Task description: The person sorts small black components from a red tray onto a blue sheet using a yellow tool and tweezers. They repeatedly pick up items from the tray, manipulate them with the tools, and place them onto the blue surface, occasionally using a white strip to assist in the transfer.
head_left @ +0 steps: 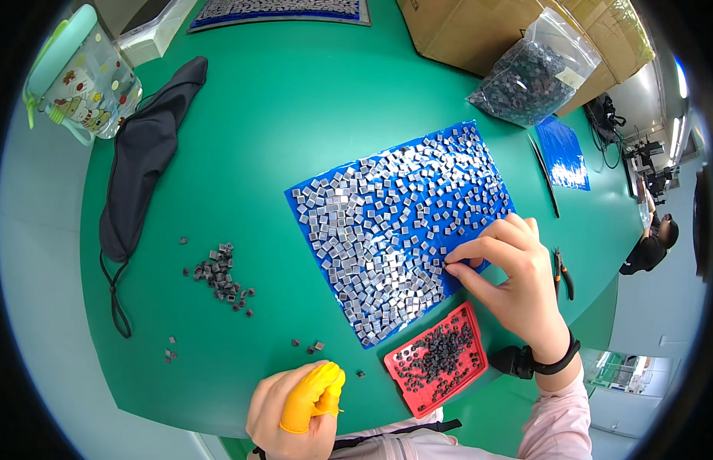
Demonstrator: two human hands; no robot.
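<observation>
A blue sheet [417, 230] lies on the table, covered with many small square metal pieces [337, 222], packed densely at its left and looser at its right. My right hand [509, 268] reaches over the sheet's right edge, thumb and forefinger pinched on a tiny square piece at the surface, its details mostly hidden by the fingertips. My left hand [299, 406], with yellow finger covers [310, 395], is closed near the table's front edge; what its fingers hold cannot be made out. Between the hands, a red tray [395, 368] contains many tiny black parts [444, 349].
Loose dark pieces [218, 272] lie in a pile at left. A black pouch [145, 157] and clear cup [96, 92] stand farther left. Behind right are a bag of dark parts [529, 80] and a cardboard box [463, 34]. Tweezers [545, 176] and pliers [562, 274] lie at right.
</observation>
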